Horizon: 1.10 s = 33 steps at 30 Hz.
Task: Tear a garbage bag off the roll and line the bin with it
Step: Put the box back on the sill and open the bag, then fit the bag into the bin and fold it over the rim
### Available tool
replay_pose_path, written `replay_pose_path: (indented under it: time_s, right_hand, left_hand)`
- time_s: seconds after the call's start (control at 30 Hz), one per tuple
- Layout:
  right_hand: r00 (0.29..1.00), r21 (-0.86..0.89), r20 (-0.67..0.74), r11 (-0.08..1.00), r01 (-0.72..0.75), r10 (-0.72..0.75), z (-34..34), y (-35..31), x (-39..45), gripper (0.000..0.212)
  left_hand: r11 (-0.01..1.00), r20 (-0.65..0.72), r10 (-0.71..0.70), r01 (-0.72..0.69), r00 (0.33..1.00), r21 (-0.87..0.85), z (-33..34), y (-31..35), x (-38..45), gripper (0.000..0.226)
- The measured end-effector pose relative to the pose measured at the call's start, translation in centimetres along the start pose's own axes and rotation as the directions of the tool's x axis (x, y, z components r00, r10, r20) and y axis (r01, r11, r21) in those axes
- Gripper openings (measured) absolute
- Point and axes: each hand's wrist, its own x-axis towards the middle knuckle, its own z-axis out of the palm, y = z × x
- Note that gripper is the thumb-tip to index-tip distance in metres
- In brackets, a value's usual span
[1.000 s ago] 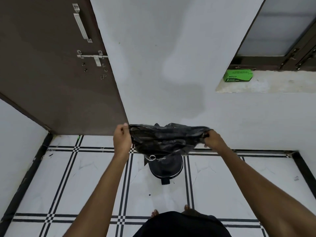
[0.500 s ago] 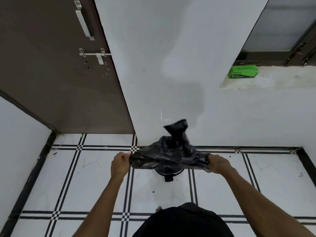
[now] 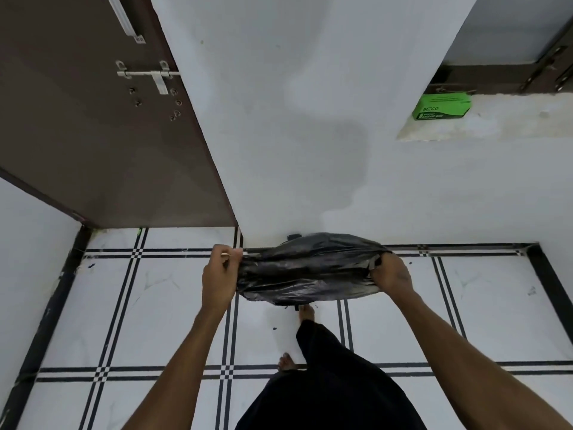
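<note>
Both hands point(image 3: 305, 274) lowered bag point(image 3: 305, 268), now hiding bin.

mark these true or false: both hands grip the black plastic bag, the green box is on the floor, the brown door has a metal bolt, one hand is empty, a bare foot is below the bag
1. Both hands grip the black plastic garbage bag. True: the left hand pinches one end and the right hand the other.
2. The green cardboard box lies on the floor. False: it sits on the white ledge at upper right.
3. The brown door carries a metal sliding bolt. True.
4. One hand is empty. False: each hand has its fingers closed on the bag.
5. A bare foot shows just below the bag. True, on the white tiled floor.
</note>
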Motion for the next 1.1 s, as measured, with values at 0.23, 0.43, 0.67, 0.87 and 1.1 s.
replay_pose_path:
  time_s: [0.23, 0.43, 0.67, 0.87, 1.1]
  right_hand:
    - [0.984, -0.084, 0.165, 0.993, 0.087, -0.072, 0.6, -0.1, 1.8, 0.044]
    - [0.912, -0.050, 0.378, 0.980, 0.194, -0.161, 0.7, -1.5, 1.3, 0.027]
    - [0.868, 0.003, 0.455, 0.975, 0.222, -0.199, 2.4, -1.3, 0.2, 0.016]
    - [0.880, 0.197, 0.418, 0.968, 0.154, -0.225, 4.0, -1.3, -1.6, 0.037]
    - [0.911, 0.340, 0.303, 0.925, 0.171, -0.280, 4.7, -1.6, -1.2, 0.043]
  left_hand:
    - [0.809, 0.187, 0.233, -0.297, 0.954, 0.508, -0.7, -1.1, 0.5, 0.019]
    - [0.815, 0.160, 0.110, -0.181, 0.981, 0.551, 0.0, -1.7, 1.9, 0.017]
    - [0.803, 0.135, 0.062, -0.129, 0.989, 0.582, 0.7, -1.4, 1.0, 0.022]
    - [0.831, 0.124, -0.034, -0.041, 0.992, 0.555, 1.9, -1.9, 0.1, 0.015]
    - [0.933, 0.108, -0.134, 0.089, 0.985, 0.349, 4.4, -1.1, 1.8, 0.010]
